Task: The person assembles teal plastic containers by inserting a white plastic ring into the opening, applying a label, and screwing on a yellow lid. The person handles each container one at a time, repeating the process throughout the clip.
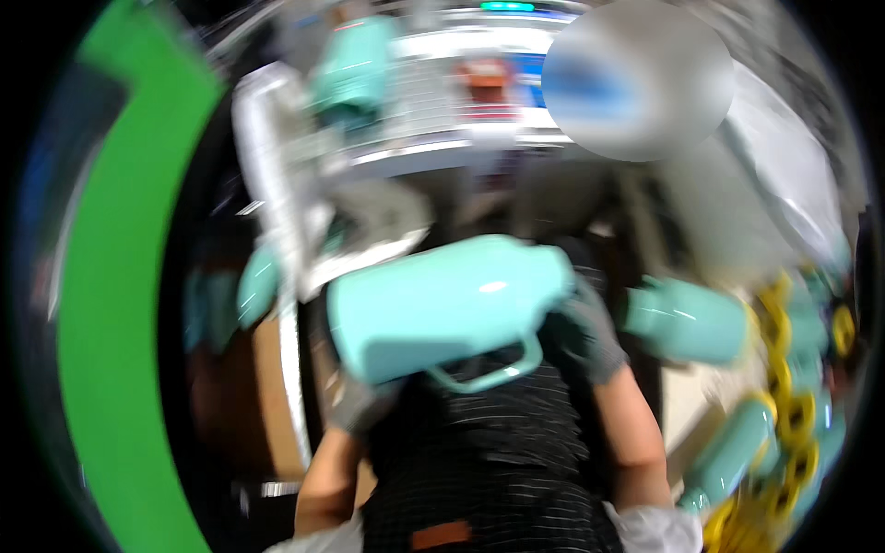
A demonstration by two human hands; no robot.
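A mint-green jug [433,300] with a loop handle lies sideways in front of my body, its wide base to the left and its narrower neck to the right. My left hand [364,401], in a grey glove, holds the base end from below; the jug hides most of its fingers. At the neck end, my right hand [590,332], also gloved, grips the jug. The handle hangs on the side nearest me. Motion blurs the picture.
Another mint-green jug [691,321] lies just right of my right hand. Several more with yellow rings [797,419] crowd the lower right. A further mint-green jug [358,64] is on the far bench [419,157]. White wrapping [267,138] and a brown carton [226,405] are at left.
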